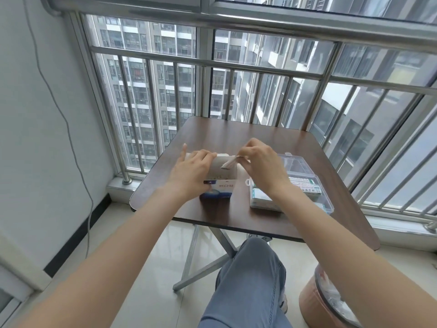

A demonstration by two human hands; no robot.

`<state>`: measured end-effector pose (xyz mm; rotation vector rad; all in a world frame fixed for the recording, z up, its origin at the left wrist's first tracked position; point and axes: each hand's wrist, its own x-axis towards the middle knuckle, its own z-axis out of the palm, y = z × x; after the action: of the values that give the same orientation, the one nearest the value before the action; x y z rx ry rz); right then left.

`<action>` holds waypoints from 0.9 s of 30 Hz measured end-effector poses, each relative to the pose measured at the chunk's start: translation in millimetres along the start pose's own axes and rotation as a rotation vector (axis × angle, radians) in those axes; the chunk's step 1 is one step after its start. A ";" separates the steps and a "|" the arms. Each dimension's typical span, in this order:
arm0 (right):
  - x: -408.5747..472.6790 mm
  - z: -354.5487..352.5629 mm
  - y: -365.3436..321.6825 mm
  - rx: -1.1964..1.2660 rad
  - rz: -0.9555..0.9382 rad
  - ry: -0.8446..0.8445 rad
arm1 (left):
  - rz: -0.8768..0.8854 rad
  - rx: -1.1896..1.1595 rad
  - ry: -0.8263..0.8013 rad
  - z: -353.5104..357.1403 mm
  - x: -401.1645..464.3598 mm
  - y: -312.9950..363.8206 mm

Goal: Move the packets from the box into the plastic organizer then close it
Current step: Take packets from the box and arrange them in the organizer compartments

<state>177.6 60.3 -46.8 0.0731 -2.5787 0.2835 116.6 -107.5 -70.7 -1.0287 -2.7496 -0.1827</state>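
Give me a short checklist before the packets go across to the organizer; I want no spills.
1. Left hand steadies the box: ok.
2. Right hand pinches packets: ok.
3. Packets fully out of the box: not ok.
4. Organizer lid open: ok.
5. Free room left in the organizer: cannot tell.
6. Organizer sits flat on the table: ok.

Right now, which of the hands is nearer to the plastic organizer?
Right. The right hand hovers beside the plastic organizer, pinching packets; the left hand holds the box, farther left.
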 end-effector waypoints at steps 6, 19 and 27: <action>3.5 -15.3 19.9 0.571 0.342 -0.004 | 0.019 -0.137 -0.045 -8.8 16.3 3.9; -29.5 -54.1 71.3 1.036 0.494 -0.100 | -0.153 -1.322 -0.089 -16.3 41.8 85.2; -40.2 -63.1 110.5 1.009 0.605 -0.090 | -0.282 -1.476 0.002 -1.7 65.2 119.1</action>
<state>232.1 181.5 -35.9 -0.3394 -2.2068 1.7862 147.3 22.9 -48.8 -0.7122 -2.4089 -2.4052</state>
